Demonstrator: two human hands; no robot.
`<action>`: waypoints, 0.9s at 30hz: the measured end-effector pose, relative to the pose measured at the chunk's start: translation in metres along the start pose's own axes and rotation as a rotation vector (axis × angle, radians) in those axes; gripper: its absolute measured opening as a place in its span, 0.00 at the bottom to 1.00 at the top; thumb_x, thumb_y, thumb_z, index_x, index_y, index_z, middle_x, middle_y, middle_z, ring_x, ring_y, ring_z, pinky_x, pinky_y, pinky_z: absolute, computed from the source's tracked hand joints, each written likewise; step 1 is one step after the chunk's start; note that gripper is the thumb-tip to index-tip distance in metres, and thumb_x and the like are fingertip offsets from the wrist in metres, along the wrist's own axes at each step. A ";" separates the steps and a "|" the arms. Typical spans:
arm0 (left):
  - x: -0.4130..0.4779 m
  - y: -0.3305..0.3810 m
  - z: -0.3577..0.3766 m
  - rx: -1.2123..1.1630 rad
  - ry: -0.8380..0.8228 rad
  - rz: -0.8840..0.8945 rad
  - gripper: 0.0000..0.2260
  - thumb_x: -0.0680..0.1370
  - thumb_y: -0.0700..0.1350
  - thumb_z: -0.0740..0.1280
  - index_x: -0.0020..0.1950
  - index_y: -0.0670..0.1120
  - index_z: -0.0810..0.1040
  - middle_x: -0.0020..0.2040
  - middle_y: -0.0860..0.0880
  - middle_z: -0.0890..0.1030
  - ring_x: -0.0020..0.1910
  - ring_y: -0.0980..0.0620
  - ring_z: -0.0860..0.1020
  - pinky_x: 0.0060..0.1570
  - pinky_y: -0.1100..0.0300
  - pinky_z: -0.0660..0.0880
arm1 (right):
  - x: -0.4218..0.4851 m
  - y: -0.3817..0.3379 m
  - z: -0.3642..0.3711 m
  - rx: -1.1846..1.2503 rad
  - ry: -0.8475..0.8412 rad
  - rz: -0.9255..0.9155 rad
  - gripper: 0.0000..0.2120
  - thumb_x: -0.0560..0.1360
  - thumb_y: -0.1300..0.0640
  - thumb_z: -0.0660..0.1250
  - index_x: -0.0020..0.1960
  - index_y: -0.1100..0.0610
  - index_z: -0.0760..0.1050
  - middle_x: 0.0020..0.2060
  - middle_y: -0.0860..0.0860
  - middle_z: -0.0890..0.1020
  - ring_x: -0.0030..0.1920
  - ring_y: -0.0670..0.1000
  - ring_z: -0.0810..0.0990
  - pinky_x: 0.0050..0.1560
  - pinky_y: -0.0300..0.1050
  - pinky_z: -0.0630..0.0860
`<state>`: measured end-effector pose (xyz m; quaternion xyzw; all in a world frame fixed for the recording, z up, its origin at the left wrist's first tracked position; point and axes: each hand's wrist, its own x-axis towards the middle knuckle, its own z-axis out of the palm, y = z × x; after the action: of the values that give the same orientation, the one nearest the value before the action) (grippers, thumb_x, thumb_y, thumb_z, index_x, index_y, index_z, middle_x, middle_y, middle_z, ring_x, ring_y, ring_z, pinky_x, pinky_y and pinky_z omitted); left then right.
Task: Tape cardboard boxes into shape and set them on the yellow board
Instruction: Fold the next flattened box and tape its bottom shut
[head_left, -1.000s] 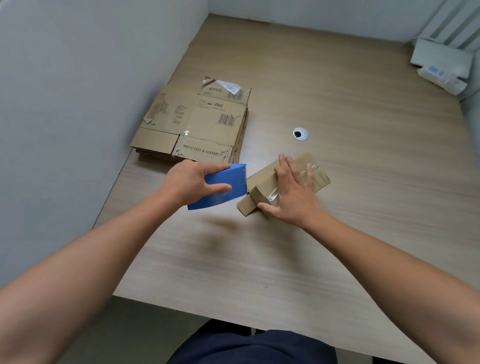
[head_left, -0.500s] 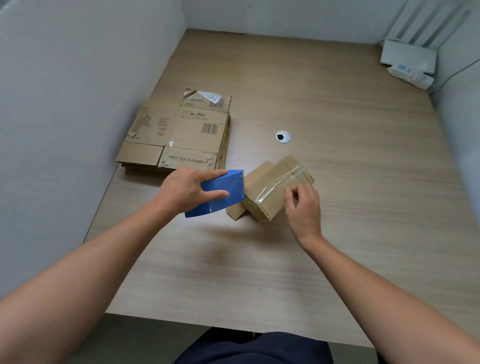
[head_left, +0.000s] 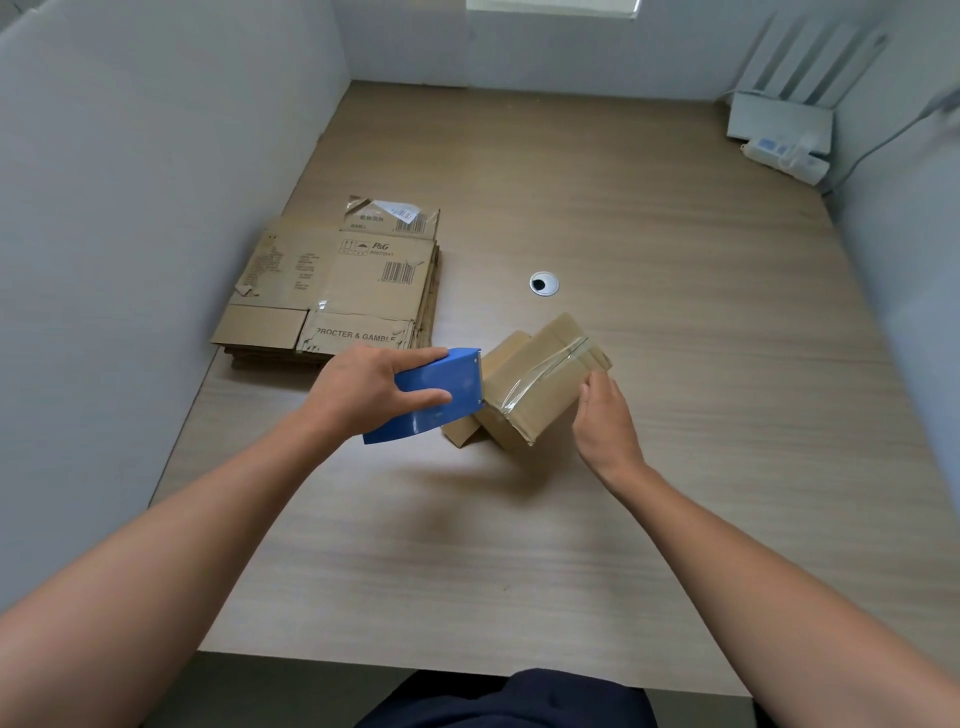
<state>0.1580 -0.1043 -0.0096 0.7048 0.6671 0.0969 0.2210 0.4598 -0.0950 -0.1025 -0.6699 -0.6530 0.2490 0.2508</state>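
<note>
Left hand (head_left: 363, 389) is wrapped tight round the blue tape dispenser (head_left: 431, 400), thumb along the near face and fingers over the top. That's a full grip, so you can drag or snap the blade. The dispenser's front end is butted against the left end of the small cardboard box (head_left: 535, 395), which sits just toward you from the cable grommet (head_left: 544, 284), tipped w/ its taped face turned up at you.

A clear tape strip (head_left: 545, 371) runs along the seam on that face, from the end nearest the grommet down to the dispenser end. It looks wrinkled and shiny near the dispenser, prob not pressed flat there. Can't tell if it's cut from the roll yet.

Right hand (head_left: 605, 421) is on the box's right edge, on the grommet's near-right side. Fingers are curled in and pinching that edge, which braces the box so it doesn't slide while the left hand pulls. The exact fingertip contact is hidden behind the knuckles.

One brown flap sticks out under the box on the dispenser side, so the box prob isn't fully closed. My read: you're mid-tape on box no. 1, w/ the seam laid and the cut and rub-down to come.

Left of the grommet, against the wall, lies the stack of flattened cartons (head_left: 332, 291), your supply for later boxes. Far right-back of the grommet there's a white router (head_left: 779, 124) and a power strip (head_left: 784, 156). No yellow board in view, so nothing's been placed that I can see.

Watch the tear: yank it w/o that right-hand brace and the box will likely skid across the desk (head_left: 675, 415).
</note>
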 end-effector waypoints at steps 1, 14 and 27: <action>0.001 0.001 0.000 -0.002 0.002 0.009 0.25 0.72 0.66 0.72 0.69 0.68 0.75 0.52 0.55 0.85 0.45 0.53 0.79 0.39 0.58 0.75 | 0.001 0.001 -0.003 0.000 -0.019 0.007 0.06 0.83 0.65 0.55 0.48 0.61 0.68 0.44 0.58 0.73 0.44 0.59 0.70 0.44 0.52 0.63; 0.013 0.008 -0.009 -0.041 0.022 0.010 0.29 0.69 0.74 0.67 0.69 0.70 0.74 0.54 0.56 0.84 0.47 0.52 0.80 0.45 0.51 0.80 | 0.000 0.000 -0.026 0.034 -0.041 -0.061 0.10 0.82 0.62 0.62 0.58 0.60 0.80 0.44 0.56 0.84 0.46 0.59 0.82 0.48 0.51 0.76; 0.025 0.025 -0.008 -0.005 0.017 0.061 0.28 0.74 0.68 0.69 0.73 0.66 0.72 0.56 0.53 0.84 0.48 0.50 0.80 0.45 0.51 0.81 | 0.002 0.006 -0.027 -0.086 -0.002 -0.169 0.17 0.78 0.49 0.69 0.59 0.61 0.76 0.58 0.54 0.79 0.60 0.57 0.74 0.62 0.57 0.73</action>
<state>0.1797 -0.0789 0.0046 0.7234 0.6469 0.1114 0.2140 0.4824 -0.0930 -0.0865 -0.6221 -0.7177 0.1994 0.2412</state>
